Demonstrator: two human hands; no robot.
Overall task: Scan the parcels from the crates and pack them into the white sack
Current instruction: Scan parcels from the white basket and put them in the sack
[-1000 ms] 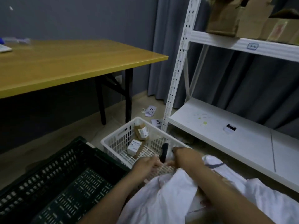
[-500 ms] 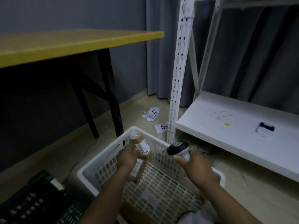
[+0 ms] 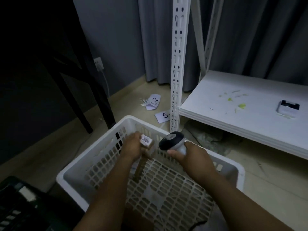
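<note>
This looks like the scanning step. The left hand (image 3: 133,147) grips a small brown cardboard parcel (image 3: 147,142) above the far end of the white slotted plastic crate (image 3: 75,179), its white barcode label tilted up and rightward. The parcel's long axis seems to run down into the palm, though blur makes that uncertain. The right hand (image 3: 191,155) clasps a white-handled, black-headed scanner (image 3: 171,142) just beside it. Next, the scanner head needs squaring to the label.

Head camera looks forward and down, close above the white crate (image 3: 93,164).
</note>
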